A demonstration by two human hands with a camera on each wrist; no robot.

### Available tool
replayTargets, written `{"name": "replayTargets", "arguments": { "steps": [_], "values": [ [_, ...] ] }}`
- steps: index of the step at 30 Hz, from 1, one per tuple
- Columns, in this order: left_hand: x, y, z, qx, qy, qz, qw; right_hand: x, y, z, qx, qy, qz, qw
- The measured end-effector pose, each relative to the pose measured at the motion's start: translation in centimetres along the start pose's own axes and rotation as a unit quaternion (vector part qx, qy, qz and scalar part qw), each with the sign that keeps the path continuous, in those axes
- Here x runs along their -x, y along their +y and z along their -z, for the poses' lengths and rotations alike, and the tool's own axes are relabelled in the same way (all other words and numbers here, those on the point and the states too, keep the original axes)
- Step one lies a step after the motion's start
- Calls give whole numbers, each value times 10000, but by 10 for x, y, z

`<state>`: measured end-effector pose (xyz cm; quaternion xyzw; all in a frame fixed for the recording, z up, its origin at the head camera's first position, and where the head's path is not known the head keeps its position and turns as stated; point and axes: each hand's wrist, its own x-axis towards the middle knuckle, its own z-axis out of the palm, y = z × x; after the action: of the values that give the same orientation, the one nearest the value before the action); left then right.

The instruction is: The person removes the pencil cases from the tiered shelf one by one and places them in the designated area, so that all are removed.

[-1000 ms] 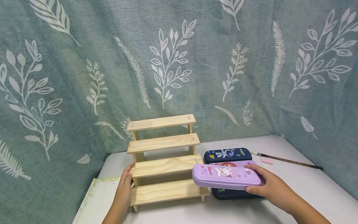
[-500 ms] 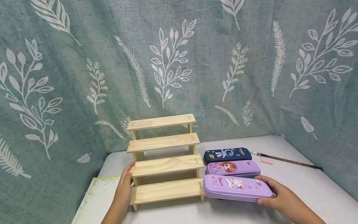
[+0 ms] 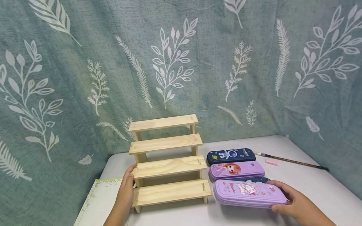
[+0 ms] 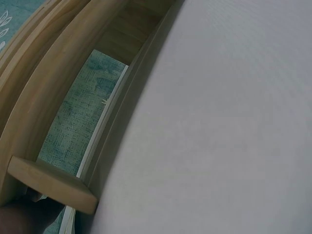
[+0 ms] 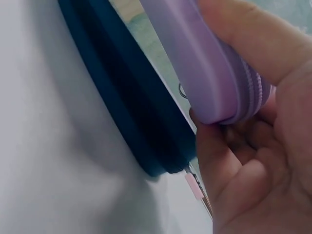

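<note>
My right hand (image 3: pixel 292 201) pinches the right end of a purple pencil case (image 3: pixel 251 193) with a cartoon character on its lid, thumb on the near side and fingers on the far side. In the right wrist view this case stands off from a dark blue pencil case (image 5: pixel 126 92), which it mostly covers in the head view. At the left, my left hand (image 3: pixel 124 191) grips the left side of a four-tier light wooden step shelf (image 3: pixel 169 166). In the left wrist view only dark fingers (image 4: pixel 34 212) show, behind the shelf's wooden leg.
Behind the held case lie a purple pencil case with a red-haired girl (image 3: pixel 237 169) and a navy astronaut pencil case (image 3: pixel 230 156). A pink eraser (image 3: pixel 271 162) and a brush (image 3: pixel 295 161) lie farther right. A leaf-bordered sheet (image 3: pixel 97 201) lies left, a patterned cloth (image 3: pixel 203 78) hangs behind.
My right hand has carried the purple pencil case right and toward me, away from the shelf, uncovering the red-haired girl case. The left hand has stayed on the shelf's side.
</note>
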<state>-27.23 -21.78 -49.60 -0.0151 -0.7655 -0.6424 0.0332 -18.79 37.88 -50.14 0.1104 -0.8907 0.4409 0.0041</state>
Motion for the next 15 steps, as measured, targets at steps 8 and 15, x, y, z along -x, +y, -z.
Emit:
{"name": "replayTargets", "arguments": {
  "steps": [8, 15],
  "values": [
    [-1, 1, -1, 21, 4, -12, 10000, 8, 7, 16, 222, -489, -895, 9945],
    [0, 1, -1, -13, 62, -40, 10000, 13, 16, 24, -695, -1057, -1463, 9811]
  ]
}}
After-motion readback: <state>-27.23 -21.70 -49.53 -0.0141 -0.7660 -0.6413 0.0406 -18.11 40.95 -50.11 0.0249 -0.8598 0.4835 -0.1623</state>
